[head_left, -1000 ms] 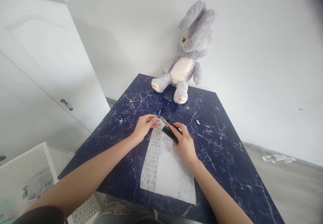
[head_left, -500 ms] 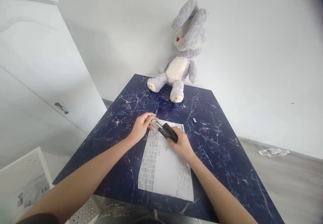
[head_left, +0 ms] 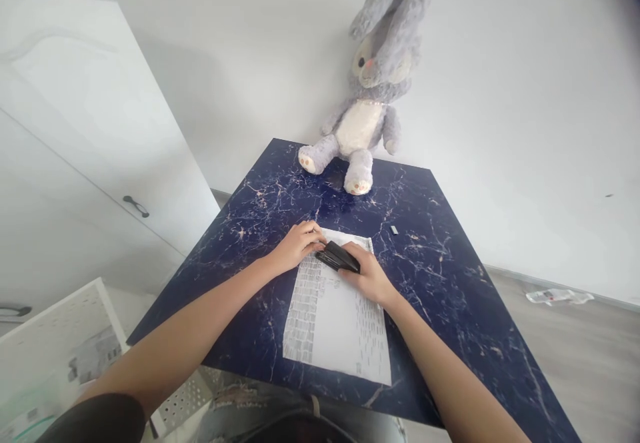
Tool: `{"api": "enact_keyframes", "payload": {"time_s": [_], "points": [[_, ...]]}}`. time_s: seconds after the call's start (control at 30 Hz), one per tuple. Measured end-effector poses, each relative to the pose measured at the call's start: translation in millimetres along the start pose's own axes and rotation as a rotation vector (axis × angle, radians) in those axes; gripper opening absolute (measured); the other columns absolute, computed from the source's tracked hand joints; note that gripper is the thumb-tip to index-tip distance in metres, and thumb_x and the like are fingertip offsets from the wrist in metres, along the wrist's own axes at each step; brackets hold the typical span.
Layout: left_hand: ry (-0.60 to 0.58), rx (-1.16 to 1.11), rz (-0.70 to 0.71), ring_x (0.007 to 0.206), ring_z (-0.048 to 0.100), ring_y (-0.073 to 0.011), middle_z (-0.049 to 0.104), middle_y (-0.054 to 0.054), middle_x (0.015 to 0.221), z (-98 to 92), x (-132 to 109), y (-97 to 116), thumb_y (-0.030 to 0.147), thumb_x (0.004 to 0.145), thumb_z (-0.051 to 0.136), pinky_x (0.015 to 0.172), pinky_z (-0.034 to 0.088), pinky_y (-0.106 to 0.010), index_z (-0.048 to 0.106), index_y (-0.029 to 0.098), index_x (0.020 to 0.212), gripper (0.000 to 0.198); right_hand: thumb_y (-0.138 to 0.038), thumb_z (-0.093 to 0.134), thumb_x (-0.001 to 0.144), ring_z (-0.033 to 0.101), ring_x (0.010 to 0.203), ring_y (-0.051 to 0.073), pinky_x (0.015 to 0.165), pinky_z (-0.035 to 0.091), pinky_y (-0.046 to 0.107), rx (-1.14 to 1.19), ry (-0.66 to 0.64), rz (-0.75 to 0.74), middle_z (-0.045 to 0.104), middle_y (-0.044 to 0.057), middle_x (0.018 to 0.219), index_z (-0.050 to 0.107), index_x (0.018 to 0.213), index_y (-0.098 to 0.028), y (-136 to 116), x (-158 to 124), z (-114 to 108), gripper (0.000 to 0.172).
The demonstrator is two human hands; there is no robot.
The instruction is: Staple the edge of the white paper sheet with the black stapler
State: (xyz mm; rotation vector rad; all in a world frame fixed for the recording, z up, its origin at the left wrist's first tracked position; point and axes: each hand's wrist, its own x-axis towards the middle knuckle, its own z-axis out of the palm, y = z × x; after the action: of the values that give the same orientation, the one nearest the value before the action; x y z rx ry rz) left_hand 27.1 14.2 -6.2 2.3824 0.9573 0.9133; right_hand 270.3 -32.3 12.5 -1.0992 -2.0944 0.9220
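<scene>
A black stapler [head_left: 341, 257] lies slantwise over the upper part of a printed sheet of paper [head_left: 336, 323]. My right hand [head_left: 369, 273] is wrapped round its rear end, thumb on the near side and fingers over the far side. At the stapler's front end, my left hand [head_left: 299, 246] has its fingers bent together against the nose, by the sheet's top left corner. The left fingertips are partly hidden, so the exact contact is hard to make out. The stapler's top and base look close together.
The dark blue marbled table [head_left: 240, 263] carries a small pale block [head_left: 394, 230] right of the sheet. A grey plush rabbit [head_left: 360, 126] sits at the back against the wall. A white cabinet [head_left: 100, 116] and a white basket [head_left: 107, 310] stand left; plastic packaging [head_left: 557, 296] lies on the floor.
The stapler's silver inner rail, bared half a second ago, no longer shows; the top has closed down. My left fingers have moved in against its front end. The whole view has shifted slightly.
</scene>
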Motion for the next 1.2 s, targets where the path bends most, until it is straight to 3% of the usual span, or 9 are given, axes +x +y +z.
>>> {"api": "enact_keyframes", "payload": {"time_s": [0.27, 0.83, 1.2], "points": [[-0.041, -0.137, 0.024, 0.097, 0.056, -0.0214, 0.062, -0.008, 0.101, -1.9, 0.5, -1.6, 0.037, 0.098, 0.055, 0.092, 0.042, -0.037, 0.072, 0.019, 0.102, 0.025, -0.017, 0.061, 0.078, 0.055, 0.086, 0.021, 0.079, 0.041, 0.034, -0.003, -0.009, 0.008, 0.060, 0.002, 0.092, 0.061, 0.098, -0.020, 0.4, -0.2, -0.4, 0.021], [-0.073, -0.146, 0.066, 0.097, 0.057, -0.0209, 0.061, -0.008, 0.102, -6.6, -3.1, -7.0, 0.036, 0.097, 0.057, 0.091, 0.043, -0.035, 0.074, 0.019, 0.104, 0.024, -0.015, 0.062, 0.080, 0.057, 0.089, 0.021, 0.081, 0.042, 0.034, 0.014, -0.022, -0.005, 0.062, 0.002, 0.095, 0.061, 0.101, -0.020, 1.0, -0.7, -0.8, 0.022], [-0.072, -0.215, 0.017, 0.097, 0.059, -0.0210, 0.062, -0.009, 0.102, -9.0, -3.0, -6.3, 0.039, 0.096, 0.059, 0.091, 0.045, -0.036, 0.076, 0.020, 0.102, 0.026, -0.015, 0.061, 0.078, 0.058, 0.089, 0.022, 0.083, 0.043, 0.036, 0.003, -0.011, -0.006, 0.063, 0.002, 0.095, 0.062, 0.100, -0.021, 2.0, -0.8, 0.0, 0.022]]}}
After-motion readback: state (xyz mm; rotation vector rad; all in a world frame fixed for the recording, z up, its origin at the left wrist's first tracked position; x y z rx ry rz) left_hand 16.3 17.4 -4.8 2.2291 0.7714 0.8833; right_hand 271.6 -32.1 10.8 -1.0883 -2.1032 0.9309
